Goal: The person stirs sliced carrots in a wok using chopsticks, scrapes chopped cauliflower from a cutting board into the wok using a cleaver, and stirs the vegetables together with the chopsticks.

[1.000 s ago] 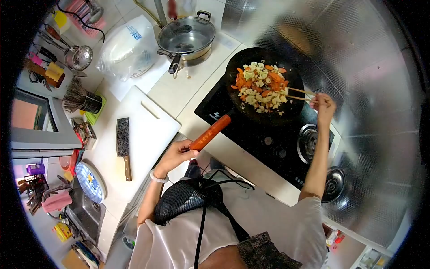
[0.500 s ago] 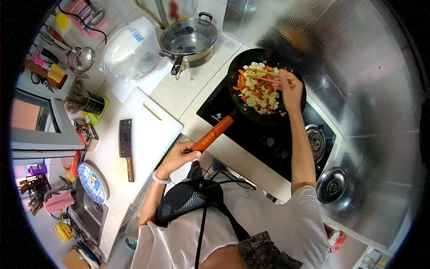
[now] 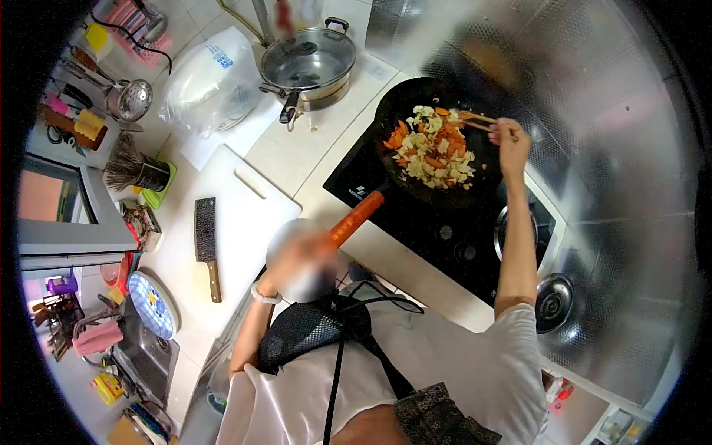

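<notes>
A dark wok (image 3: pixel 415 194) sits on the black cooktop, holding chopped egg and carrot pieces (image 3: pixel 436 148). My left hand (image 3: pixel 297 256) is at the end of the wok's orange handle (image 3: pixel 359 218). A blur covers its fingers, but the handle runs straight into the hand, as in the earlier view where they wrap around it. Over the wok's right rim, my right hand (image 3: pixel 512 144) is closed on a pair of wooden chopsticks (image 3: pixel 477 119), whose tips reach the upper right edge of the food.
Left of me, a cleaver (image 3: pixel 205 241) lies on a white cutting board (image 3: pixel 256 215). Behind stand a lidded pot (image 3: pixel 315 78) and a plastic-bagged item (image 3: pixel 211 81). A blue-patterned plate (image 3: pixel 152 304) is beside the sink (image 3: pixel 141 348). A dark lid (image 3: pixel 555 302) rests against the right metal wall.
My right hand has moved right with the chopsticks, from over the food to the wok's right rim. The food has shifted slightly. My left hand stays at the handle.
</notes>
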Tool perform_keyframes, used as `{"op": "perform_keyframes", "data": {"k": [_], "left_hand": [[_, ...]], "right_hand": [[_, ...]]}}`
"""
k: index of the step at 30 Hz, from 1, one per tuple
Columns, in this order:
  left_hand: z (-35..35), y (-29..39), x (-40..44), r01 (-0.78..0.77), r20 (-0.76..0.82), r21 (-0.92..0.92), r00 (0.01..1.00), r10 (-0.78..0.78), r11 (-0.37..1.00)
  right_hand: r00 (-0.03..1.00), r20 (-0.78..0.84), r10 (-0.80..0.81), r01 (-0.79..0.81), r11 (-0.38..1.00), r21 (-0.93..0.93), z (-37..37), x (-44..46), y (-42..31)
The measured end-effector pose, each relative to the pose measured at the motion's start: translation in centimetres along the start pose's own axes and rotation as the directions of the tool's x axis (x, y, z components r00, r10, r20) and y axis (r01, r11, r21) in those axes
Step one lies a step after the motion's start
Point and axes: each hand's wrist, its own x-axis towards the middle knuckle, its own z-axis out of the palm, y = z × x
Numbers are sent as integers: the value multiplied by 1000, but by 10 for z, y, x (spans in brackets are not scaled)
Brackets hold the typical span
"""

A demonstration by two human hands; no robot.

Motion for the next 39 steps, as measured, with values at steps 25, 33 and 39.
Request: {"op": "perform_keyframes", "data": {"k": [25, 33, 39], "left_hand": [[3, 10, 0, -11, -11, -8, 1000, 11, 1000], [4, 5, -1, 25, -33, 8, 999, -25, 1000], [4, 18, 2, 155, -7, -148, 987, -158, 977]], "right_hand": [[998, 47, 41, -43, 998, 45, -12, -26, -37], [962, 264, 66, -70, 998, 7, 13, -41, -10], [945, 327, -29, 24, 1000, 19, 24, -62, -76]]}}
